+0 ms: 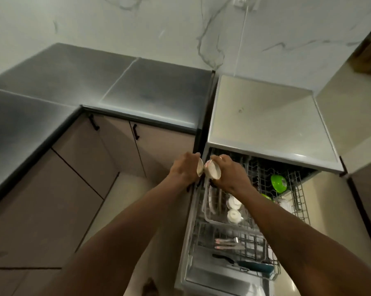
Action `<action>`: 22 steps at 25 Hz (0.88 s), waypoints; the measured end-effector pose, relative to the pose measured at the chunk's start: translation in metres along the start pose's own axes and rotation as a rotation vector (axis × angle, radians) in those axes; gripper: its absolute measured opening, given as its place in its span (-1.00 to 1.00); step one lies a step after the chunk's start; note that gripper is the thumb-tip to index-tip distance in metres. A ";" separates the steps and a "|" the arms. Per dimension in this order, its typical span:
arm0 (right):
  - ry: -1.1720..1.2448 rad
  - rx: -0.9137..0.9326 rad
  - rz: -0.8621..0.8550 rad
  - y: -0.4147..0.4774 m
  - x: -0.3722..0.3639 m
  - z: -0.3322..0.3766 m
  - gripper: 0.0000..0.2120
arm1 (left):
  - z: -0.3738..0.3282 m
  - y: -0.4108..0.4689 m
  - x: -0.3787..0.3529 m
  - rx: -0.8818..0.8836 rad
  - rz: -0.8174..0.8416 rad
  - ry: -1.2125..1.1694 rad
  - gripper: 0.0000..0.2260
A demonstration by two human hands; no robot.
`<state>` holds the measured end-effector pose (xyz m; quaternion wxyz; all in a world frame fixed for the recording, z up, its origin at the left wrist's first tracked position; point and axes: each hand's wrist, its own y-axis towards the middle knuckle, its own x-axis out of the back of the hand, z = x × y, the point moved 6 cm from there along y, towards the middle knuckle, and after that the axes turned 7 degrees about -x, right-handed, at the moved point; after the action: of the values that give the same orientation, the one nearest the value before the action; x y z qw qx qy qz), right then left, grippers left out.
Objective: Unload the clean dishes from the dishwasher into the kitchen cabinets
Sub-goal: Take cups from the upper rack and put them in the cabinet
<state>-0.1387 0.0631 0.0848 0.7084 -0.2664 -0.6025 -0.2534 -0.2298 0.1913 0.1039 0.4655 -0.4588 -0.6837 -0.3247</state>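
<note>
Home kitchen, steel countertop [154, 90], base cabinets [73, 167], marble-look wall [137, 24], open dishwasher [233, 231]

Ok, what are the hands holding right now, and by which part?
Two small white bowls, one each. The left hand grips the left bowl at its edge, thumb at the top; the right hand holds the right bowl likewise.

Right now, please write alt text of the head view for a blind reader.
The left hand and right hand each hold a small white bowl above the open dishwasher's wire racks. White cups, a green plastic bowl and cutlery sit inside.
</note>
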 end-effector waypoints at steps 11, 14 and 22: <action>0.020 0.118 -0.268 0.060 0.108 0.173 -0.20 | 0.123 -0.012 0.180 0.001 -0.243 0.163 -0.47; 0.014 0.160 -0.340 0.090 0.132 0.202 -0.20 | 0.146 0.008 0.216 0.003 -0.334 0.164 -0.58; 0.069 0.163 -0.519 0.203 0.190 0.235 -0.21 | 0.193 0.098 0.300 -0.034 -0.399 0.227 -0.48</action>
<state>-0.1421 0.3642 0.2892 0.6589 -0.0362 -0.6446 -0.3861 -0.2478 0.4935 0.3175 0.4582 -0.2830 -0.6984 -0.4714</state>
